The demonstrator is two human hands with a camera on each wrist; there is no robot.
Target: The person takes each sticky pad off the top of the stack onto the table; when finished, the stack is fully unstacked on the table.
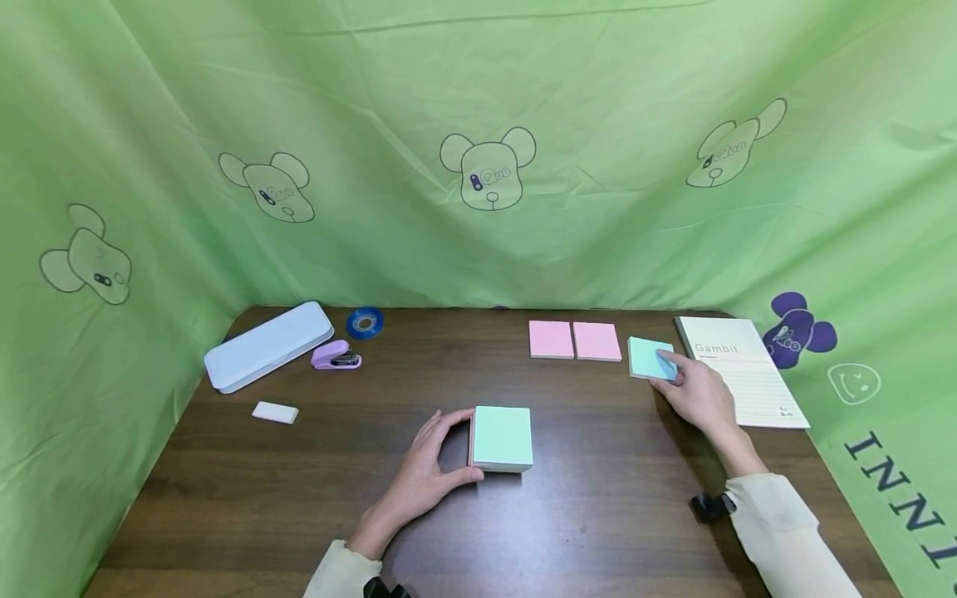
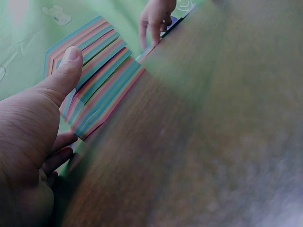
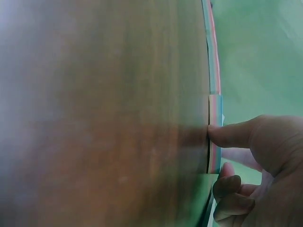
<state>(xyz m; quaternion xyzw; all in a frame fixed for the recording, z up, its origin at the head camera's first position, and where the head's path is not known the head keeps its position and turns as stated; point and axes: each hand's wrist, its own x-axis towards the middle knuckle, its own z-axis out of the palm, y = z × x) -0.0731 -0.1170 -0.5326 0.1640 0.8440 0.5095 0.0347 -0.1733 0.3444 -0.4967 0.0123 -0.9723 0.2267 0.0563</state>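
A tall stack of sticky note pads (image 1: pixel 503 437), mint green on top with striped pastel sides, stands near the middle of the table. My left hand (image 1: pixel 420 480) holds it from the left, thumb at the near corner and a finger at the far one. In the left wrist view the thumb lies against the striped layers (image 2: pixel 102 80) of the stack. Further right, my right hand (image 1: pixel 699 394) pinches a light blue sticky note pad (image 1: pixel 645 357). Its thumb presses the pad's near edge in the right wrist view, and a forefinger lies on top in the head view.
Two pink sticky note pads (image 1: pixel 552 340) sit side by side left of the blue one. A notepad (image 1: pixel 740 374) lies at the right edge. On the left are a pale blue case (image 1: pixel 269 347), a purple stapler (image 1: pixel 335 355), blue tape (image 1: pixel 365 323) and a white eraser (image 1: pixel 275 412).
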